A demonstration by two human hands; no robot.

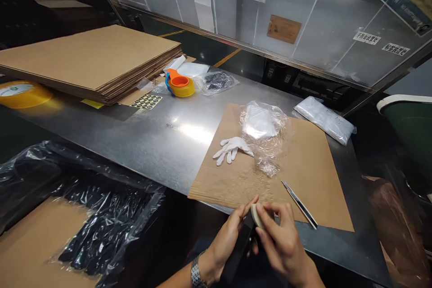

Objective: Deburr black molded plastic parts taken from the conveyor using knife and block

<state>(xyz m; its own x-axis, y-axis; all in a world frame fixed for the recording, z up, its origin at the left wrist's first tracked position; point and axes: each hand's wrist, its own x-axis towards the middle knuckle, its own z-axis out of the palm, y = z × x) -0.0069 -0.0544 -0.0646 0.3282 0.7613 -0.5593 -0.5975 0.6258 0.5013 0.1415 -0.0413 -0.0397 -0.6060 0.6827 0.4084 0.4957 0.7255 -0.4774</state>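
Observation:
Both hands meet at the near edge of the metal table (162, 139). My left hand (227, 243), with a metal watch on the wrist, is closed around a flat black item (240, 247). My right hand (281, 243) pinches a small pale round piece (256, 214) at the top end of that black item. A thin metal tool (299, 204) like tweezers lies just right of my hands on a brown cardboard sheet (310, 175). A white glove (232, 148) and a crumpled clear plastic bag (266, 132) rest farther back on the sheet.
A stack of flat cardboard (91, 58) fills the far left, with an orange and yellow tape dispenser (180, 84) and a sheet of round stickers (146, 101) beside it. Black plastic wrap (84, 216) covers a box at lower left. A sealed clear bag (324, 119) lies at the right.

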